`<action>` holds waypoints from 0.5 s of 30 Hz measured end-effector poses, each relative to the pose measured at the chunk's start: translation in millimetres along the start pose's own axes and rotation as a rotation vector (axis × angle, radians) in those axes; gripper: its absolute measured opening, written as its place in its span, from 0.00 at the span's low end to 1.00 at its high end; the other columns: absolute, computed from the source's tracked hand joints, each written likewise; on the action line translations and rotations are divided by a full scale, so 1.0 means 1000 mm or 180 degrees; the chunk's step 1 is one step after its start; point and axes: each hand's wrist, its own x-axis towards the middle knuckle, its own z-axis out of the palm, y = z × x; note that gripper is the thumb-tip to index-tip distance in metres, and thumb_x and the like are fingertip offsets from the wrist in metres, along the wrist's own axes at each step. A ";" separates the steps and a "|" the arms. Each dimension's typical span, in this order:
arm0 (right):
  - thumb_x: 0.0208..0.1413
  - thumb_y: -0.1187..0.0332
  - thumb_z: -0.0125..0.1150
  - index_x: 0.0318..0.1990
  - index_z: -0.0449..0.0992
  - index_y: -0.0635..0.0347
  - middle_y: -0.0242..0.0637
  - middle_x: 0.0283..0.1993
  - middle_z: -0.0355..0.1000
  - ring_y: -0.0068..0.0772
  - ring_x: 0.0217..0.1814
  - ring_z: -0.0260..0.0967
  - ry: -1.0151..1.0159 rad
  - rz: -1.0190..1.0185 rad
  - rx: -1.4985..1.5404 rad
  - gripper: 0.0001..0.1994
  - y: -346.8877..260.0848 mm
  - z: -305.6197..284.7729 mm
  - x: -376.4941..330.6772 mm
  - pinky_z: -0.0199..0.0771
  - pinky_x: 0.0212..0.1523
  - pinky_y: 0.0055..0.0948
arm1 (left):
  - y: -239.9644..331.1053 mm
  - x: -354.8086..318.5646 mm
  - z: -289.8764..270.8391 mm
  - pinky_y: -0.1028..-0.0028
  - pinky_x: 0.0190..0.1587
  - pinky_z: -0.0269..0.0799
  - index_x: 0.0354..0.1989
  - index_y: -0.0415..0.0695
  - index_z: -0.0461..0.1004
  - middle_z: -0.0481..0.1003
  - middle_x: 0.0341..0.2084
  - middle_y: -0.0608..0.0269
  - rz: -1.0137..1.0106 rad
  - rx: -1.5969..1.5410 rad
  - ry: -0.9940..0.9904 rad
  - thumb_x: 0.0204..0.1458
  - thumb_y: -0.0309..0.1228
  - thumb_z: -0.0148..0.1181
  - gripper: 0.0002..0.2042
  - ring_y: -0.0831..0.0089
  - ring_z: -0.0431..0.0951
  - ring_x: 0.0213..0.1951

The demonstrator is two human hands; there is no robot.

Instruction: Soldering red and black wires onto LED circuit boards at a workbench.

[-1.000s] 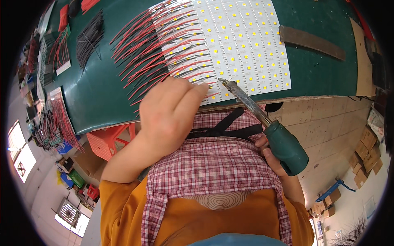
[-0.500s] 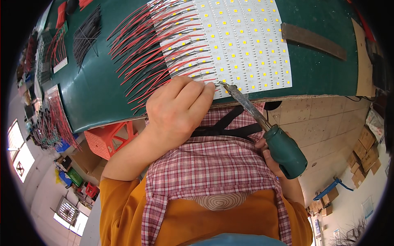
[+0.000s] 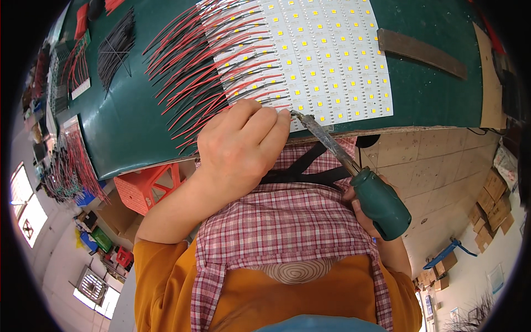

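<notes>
A white panel of light strips [image 3: 326,55] dotted with small yellow squares lies on the green table [image 3: 138,133]. Red and black wires [image 3: 204,72] fan out from its left edge. My left hand [image 3: 240,146] rests at the panel's near edge, fingers curled and pinching a wire end against the nearest strip. My right hand [image 3: 362,213] grips the green handle of a soldering iron [image 3: 376,202]. Its metal tip [image 3: 296,115] touches the panel's near edge right beside my left fingertips.
A dark flat bar [image 3: 423,52] lies on the table right of the panel. Bundles of black wires [image 3: 113,47] and more wired strips [image 3: 77,160] sit at the left. An orange plastic stool [image 3: 146,185] stands below the table. Cardboard boxes [image 3: 489,202] lie on the floor at right.
My left hand has shifted a little to the right along the panel's near edge. The soldering iron tip stays at the edge beside my fingertips.
</notes>
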 end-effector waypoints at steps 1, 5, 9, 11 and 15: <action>0.56 0.73 0.62 0.42 0.74 0.66 0.39 0.32 0.77 0.28 0.32 0.74 -0.0034 -0.0155 -0.0024 0.09 0.000 0.000 0.001 0.75 0.36 0.26 | 0.001 0.001 -0.001 0.75 0.29 0.73 0.34 0.41 0.77 0.71 0.26 0.68 -0.0012 0.0002 -0.0015 0.37 0.27 0.60 0.12 0.72 0.75 0.32; 0.49 0.69 0.65 0.42 0.76 0.58 0.33 0.32 0.77 0.31 0.33 0.75 0.0048 0.0059 0.0021 0.13 -0.003 0.004 -0.001 0.75 0.37 0.28 | 0.003 0.002 -0.003 0.74 0.28 0.73 0.34 0.43 0.80 0.77 0.26 0.67 -0.0180 -0.0080 -0.0112 0.36 0.25 0.64 0.12 0.71 0.77 0.30; 0.44 0.69 0.67 0.38 0.79 0.51 0.26 0.29 0.79 0.30 0.32 0.78 0.0189 0.0674 0.0179 0.11 -0.009 0.007 -0.003 0.76 0.35 0.28 | 0.004 0.003 -0.005 0.74 0.28 0.72 0.33 0.43 0.80 0.77 0.26 0.67 -0.0173 -0.0074 -0.0083 0.36 0.25 0.64 0.12 0.71 0.77 0.30; 0.44 0.70 0.67 0.37 0.80 0.50 0.24 0.29 0.79 0.28 0.32 0.78 0.0243 0.0513 0.0112 0.10 -0.011 0.009 -0.002 0.76 0.35 0.27 | 0.004 0.004 -0.005 0.74 0.28 0.72 0.33 0.43 0.80 0.77 0.27 0.68 -0.0177 -0.0023 -0.0095 0.37 0.26 0.64 0.11 0.71 0.77 0.30; 0.44 0.70 0.67 0.37 0.80 0.49 0.24 0.29 0.79 0.27 0.32 0.78 0.0414 0.0285 0.0093 0.10 -0.011 0.010 -0.001 0.76 0.34 0.26 | 0.004 0.003 -0.009 0.73 0.30 0.74 0.33 0.42 0.80 0.77 0.29 0.66 -0.0308 -0.0080 -0.0319 0.37 0.23 0.64 0.10 0.68 0.77 0.31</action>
